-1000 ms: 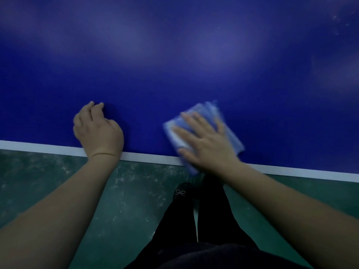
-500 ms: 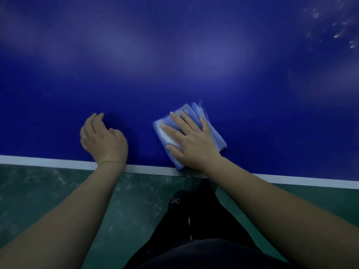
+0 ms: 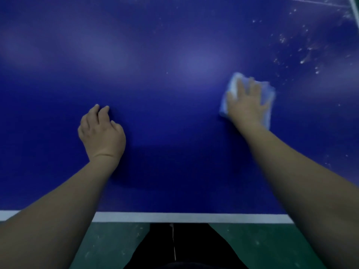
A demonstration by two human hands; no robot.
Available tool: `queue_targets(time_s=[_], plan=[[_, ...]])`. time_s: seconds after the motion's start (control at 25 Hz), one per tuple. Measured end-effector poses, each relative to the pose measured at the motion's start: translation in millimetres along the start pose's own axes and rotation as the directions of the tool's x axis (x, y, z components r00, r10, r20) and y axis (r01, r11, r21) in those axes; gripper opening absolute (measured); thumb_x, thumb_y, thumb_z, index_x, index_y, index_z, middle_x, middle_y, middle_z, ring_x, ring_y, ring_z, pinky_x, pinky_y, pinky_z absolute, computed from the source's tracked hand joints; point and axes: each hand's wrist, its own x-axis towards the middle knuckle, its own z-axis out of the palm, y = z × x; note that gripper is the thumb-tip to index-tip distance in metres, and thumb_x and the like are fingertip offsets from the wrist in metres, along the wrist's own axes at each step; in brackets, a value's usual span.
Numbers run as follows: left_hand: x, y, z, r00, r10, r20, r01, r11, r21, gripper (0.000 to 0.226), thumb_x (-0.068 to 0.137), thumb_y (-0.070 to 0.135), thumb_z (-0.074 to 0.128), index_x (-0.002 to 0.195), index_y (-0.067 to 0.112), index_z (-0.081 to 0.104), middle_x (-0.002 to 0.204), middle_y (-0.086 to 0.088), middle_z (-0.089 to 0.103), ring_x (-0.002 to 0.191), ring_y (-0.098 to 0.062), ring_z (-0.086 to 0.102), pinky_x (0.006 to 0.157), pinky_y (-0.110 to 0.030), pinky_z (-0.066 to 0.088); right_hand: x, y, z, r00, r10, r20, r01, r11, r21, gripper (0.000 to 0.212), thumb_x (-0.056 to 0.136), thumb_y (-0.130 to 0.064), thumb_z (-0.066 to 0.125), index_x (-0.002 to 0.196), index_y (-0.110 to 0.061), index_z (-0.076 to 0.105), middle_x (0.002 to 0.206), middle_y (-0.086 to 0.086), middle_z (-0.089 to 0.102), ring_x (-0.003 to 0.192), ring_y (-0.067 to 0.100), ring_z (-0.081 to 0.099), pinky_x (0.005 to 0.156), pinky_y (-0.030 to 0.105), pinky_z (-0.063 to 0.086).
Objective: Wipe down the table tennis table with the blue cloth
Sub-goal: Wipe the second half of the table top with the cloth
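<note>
**Only one cloth (image 3: 270,94) and two hands on the table (image 3: 174,84)**

Pale blue and folded into a pad, the cloth lies flat on the dark blue table, right of the middle and well in from the near edge. The right hand (image 3: 245,105) presses on it palm down, fingers straight and spread, though it is blurred there. The left hand (image 3: 102,133) rests on the bare top, well apart from the cloth, with fingers loosely bent and holding nothing. One white line (image 3: 174,217) runs along the near edge. White specks (image 3: 303,61) dot the top beyond the cloth. Below the edge are a green floor (image 3: 108,245) and dark trousers (image 3: 186,249).
</note>
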Motion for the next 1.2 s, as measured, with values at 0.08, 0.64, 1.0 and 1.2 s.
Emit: queue_targets(time_s=[0.08, 0.64, 1.0, 1.2], plan=[[-2.4, -1.4, 1.7, 1.000, -0.011, -0.011, 0.011, 1.000, 0.017, 0.046, 0.095, 0.022, 0.040, 0.141, 0.015, 0.042, 0.153, -0.006, 0.031, 0.140, -0.030, 0.025, 0.115, -0.051, 0.019, -19.0, -66.7, 12.2, 0.951, -0.308, 0.020, 0.308, 0.951, -0.004, 0.059, 0.097, -0.052, 0.030, 0.153, -0.040, 0.014, 0.163, -0.001, 0.009, 0.150, 0.020, 0.006, 0.113, 0.063, 0.004], [-1.3, -2.2, 4.3, 0.998, -0.051, -0.043, 0.051, 0.999, 0.012, 0.045, 0.093, 0.018, 0.046, 0.137, 0.014, 0.048, 0.150, -0.006, 0.036, 0.137, -0.031, 0.029, 0.113, -0.053, 0.022, 52.3, -142.1, 12.1, 0.924, -0.381, 0.026, 0.381, 0.924, 0.024, 0.058, 0.096, -0.054, 0.023, 0.152, -0.043, 0.014, 0.163, -0.003, 0.009, 0.150, 0.020, 0.003, 0.112, 0.062, -0.004], [-1.6, -4.0, 5.2, 0.997, -0.037, -0.063, 0.038, 0.999, 0.024, 0.044, 0.093, 0.019, 0.047, 0.137, 0.014, 0.049, 0.149, -0.005, 0.039, 0.135, -0.029, 0.032, 0.113, -0.052, 0.023, 125.0, -96.4, -11.4, 0.948, -0.310, 0.073, 0.315, 0.947, -0.060, 0.057, 0.097, -0.049, 0.020, 0.153, -0.040, 0.010, 0.163, -0.001, 0.006, 0.150, 0.018, 0.001, 0.115, 0.063, 0.001], [-1.5, -4.0, 4.8, 0.998, -0.048, -0.050, 0.050, 0.998, 0.040, 0.045, 0.092, 0.019, 0.048, 0.137, 0.016, 0.049, 0.149, -0.003, 0.039, 0.135, -0.027, 0.032, 0.114, -0.050, 0.023, 72.9, -159.6, 6.2, 0.881, -0.471, 0.034, 0.472, 0.882, -0.002, 0.059, 0.097, -0.054, 0.025, 0.153, -0.039, 0.015, 0.163, 0.000, 0.010, 0.150, 0.021, 0.006, 0.113, 0.062, 0.000]])
